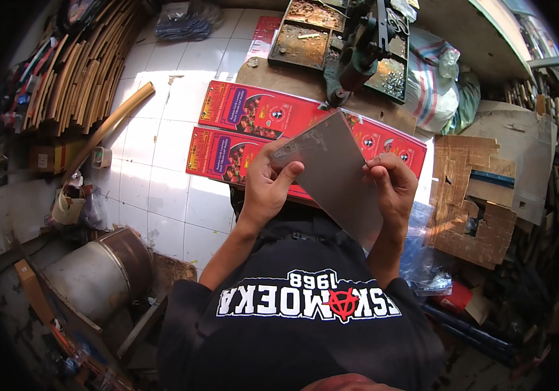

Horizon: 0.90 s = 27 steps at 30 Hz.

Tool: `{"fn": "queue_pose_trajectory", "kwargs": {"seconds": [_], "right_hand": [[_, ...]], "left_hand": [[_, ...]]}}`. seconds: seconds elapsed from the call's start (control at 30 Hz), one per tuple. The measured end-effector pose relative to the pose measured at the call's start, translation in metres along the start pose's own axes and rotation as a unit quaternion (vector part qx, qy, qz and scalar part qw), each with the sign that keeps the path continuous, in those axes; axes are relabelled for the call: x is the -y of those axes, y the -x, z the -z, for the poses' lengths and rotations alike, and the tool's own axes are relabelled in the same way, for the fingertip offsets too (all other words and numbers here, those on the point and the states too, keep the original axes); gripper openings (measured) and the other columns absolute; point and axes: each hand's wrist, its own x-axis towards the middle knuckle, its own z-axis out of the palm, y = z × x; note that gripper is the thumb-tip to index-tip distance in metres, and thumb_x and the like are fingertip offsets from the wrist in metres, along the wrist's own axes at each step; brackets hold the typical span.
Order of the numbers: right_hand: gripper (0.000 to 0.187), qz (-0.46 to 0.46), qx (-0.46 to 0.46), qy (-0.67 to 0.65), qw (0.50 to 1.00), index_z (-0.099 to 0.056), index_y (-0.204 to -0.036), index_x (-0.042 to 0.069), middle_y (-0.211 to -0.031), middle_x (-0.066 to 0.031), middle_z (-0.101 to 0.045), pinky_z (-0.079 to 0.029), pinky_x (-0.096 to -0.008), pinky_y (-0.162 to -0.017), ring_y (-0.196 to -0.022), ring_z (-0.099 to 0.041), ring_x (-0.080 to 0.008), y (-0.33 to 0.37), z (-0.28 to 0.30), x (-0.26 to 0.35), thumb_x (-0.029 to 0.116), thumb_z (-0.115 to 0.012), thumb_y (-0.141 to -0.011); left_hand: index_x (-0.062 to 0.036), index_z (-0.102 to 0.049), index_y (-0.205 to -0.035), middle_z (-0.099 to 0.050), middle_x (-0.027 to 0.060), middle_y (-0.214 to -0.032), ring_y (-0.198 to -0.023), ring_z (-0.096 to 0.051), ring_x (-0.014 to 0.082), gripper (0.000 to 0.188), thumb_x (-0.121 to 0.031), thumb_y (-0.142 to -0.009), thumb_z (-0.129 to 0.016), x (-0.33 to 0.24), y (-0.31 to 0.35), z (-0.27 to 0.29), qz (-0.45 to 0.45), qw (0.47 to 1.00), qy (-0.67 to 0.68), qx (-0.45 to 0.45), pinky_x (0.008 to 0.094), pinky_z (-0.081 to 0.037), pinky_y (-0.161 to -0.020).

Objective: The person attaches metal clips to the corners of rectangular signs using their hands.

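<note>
A flat, dark grey rectangular sheet is held up in front of my chest, tilted, with a pale smudgy patch near its upper left edge. My left hand grips that edge, thumb on the upper face and fingers behind. At the opposite edge, my right hand is closed in a pinch of thumb and forefinger; whatever sits between those fingertips is too small to make out. Below and beyond the sheet lie red printed panels with food pictures, a far one and a nearer one, on a low bench.
Behind the panels stands a dark hand press beside a compartmented tray of small metal parts. Cut cardboard lies to the right, near a striped sack. Stacked boards, a bent tube and a metal drum are leftward.
</note>
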Motion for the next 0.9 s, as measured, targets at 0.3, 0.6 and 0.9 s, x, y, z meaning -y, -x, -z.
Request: {"fn": "queue_pose_trajectory", "kwargs": {"seconds": [0.3,0.6,0.9], "right_hand": [[0.011,0.041,-0.027,0.075,0.996,-0.065,-0.092,-0.003,-0.080,-0.0080,-0.066,-0.049,-0.0235,-0.064,-0.072,-0.063,-0.0127,0.003,-0.025,0.013,0.005,-0.070,-0.087],[0.017,0.173,-0.012,0.230,0.958,-0.069,-0.094,0.001,-0.085,-0.0109,-0.065,-0.053,-0.0294,-0.064,-0.075,-0.066,-0.0215,-0.009,-0.043,0.028,-0.005,-0.072,-0.078],[0.017,0.199,-0.020,0.232,0.952,-0.070,-0.094,0.002,-0.084,-0.0104,-0.065,-0.052,-0.0292,-0.059,-0.072,-0.065,-0.0200,-0.019,-0.043,0.032,-0.002,-0.074,-0.078]], "left_hand": [[0.0042,-0.047,-0.128,-0.063,0.0103,-0.110,-0.098,-0.059,0.0125,0.038,-0.018,-0.100,-0.055,0.002,0.004,0.002,-0.026,0.995,-0.091,0.034,0.0266,-0.047,-0.088],[0.0059,-0.052,-0.123,-0.065,0.0096,-0.103,-0.094,-0.059,0.0119,0.029,-0.010,-0.098,-0.052,0.000,0.006,-0.001,-0.066,0.992,-0.104,0.026,0.0264,-0.047,-0.083],[0.0059,-0.053,-0.121,-0.066,0.0097,-0.101,-0.093,-0.060,0.0115,0.029,-0.008,-0.096,-0.053,-0.008,0.011,-0.001,-0.074,0.987,-0.130,0.053,0.0261,-0.047,-0.082]]}}
